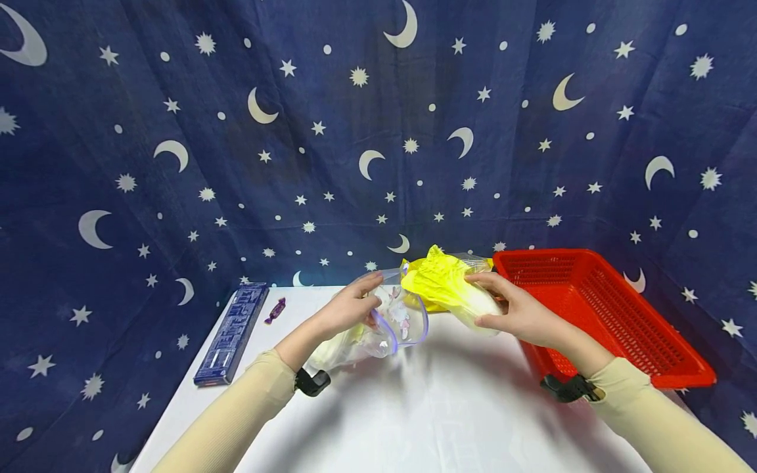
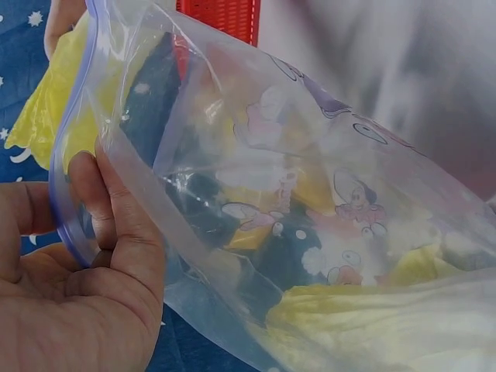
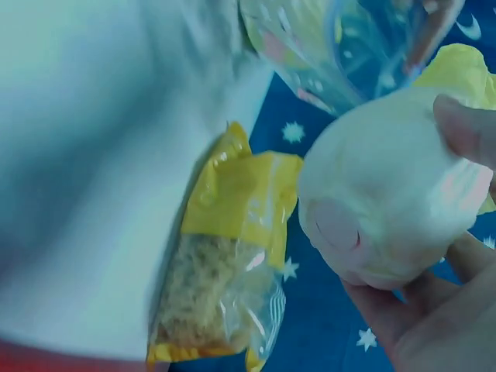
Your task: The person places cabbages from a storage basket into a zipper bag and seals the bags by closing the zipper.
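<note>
My left hand (image 1: 350, 305) pinches the rim of a clear zip bag (image 1: 402, 315) with a purple zip edge and small printed cartoon figures. The bag's mouth gapes toward the right. Low inside it lies a pale yellow-white cabbage (image 2: 387, 325). In my right hand (image 1: 523, 314) is another napa cabbage (image 1: 440, 279), gripped round its white base with thumb and fingers. Its yellow leafy end points left, close to the bag's mouth but outside it. The right wrist view shows the cabbage's round cut base (image 3: 341, 229) facing the camera.
A yellow packet (image 3: 240, 194) with a clear window lies behind the cabbage at the table's far edge. On the right stands a red plastic basket (image 1: 644, 322). A long blue box (image 1: 233, 335) and a purple wrapped candy (image 1: 275, 311) lie at the left of the white table (image 1: 378, 420).
</note>
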Available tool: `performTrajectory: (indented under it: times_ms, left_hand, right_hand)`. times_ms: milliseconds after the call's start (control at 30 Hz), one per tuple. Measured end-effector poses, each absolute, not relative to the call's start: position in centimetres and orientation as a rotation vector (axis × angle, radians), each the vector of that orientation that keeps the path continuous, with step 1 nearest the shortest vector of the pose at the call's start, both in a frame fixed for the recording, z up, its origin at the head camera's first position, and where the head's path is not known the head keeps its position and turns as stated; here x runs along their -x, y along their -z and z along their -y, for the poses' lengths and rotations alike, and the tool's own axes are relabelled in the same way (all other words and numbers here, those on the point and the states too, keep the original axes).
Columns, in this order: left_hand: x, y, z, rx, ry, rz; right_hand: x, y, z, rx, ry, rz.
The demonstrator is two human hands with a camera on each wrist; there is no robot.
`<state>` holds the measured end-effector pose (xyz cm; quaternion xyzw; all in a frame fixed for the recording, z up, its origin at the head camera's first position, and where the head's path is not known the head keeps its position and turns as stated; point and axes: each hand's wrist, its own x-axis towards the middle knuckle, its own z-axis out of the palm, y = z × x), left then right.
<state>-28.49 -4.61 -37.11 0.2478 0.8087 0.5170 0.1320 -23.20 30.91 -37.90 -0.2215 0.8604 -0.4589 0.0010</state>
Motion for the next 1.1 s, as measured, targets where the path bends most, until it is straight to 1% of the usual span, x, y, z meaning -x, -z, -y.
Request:
performTrajectory:
  times_ms: [167,400,567,667,900,1100]
  left_hand:
    - [28.5,37.2,4.6,-0.732,-1.509,-2.344]
    - [28.6,37.2,4.5,-0.712,-1.527,-2.308]
    - [28.6,37.2,4.5,-0.719,-1.518,-2.31]
    - [28.5,37.2,4.4,-0.728,-1.501,-2.322]
    - [28.1,37.3,3.7,-0.787,-1.458,-2.3]
    - [27.7,37.7,2.9,-0.824,-1.404,-2.305]
  right_hand:
    - [22.7,38.3,-29.3,0.756,1.316,-2.807]
    - [22.6,38.8,-27.9,0.924,0.905,-3.061]
    - [22.7,38.9,-27.2,1.104,0.605,-3.136]
    - [22.5,38.7,-26.8,1.162,0.455,-3.165]
    - [22.3,38.4,-25.8,1.171,0.13,-3.178]
    - [22.6,38.1,-24.8,1.166,0.028,-3.148]
